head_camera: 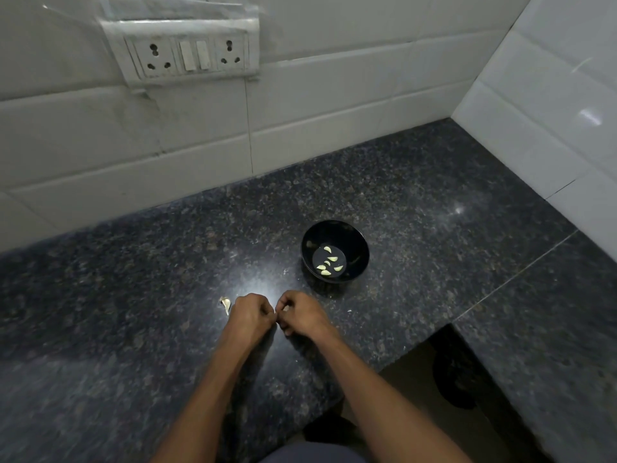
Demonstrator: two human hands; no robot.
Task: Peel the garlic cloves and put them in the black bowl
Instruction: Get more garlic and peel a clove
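Note:
A black bowl (335,235) stands on the dark granite counter (133,295), with several pale peeled garlic cloves (329,262) in its bottom. My left hand (250,314) and my right hand (300,315) meet just in front of the bowl, fingers curled and fingertips pressed together around something small that the fingers hide. An unpeeled garlic clove (226,304) lies on the counter just left of my left hand.
A tiled wall with a socket and switch panel (190,55) rises behind the counter, and a second tiled wall (551,111) closes the right side. The counter edge steps back at the lower right, showing the floor (417,389) below.

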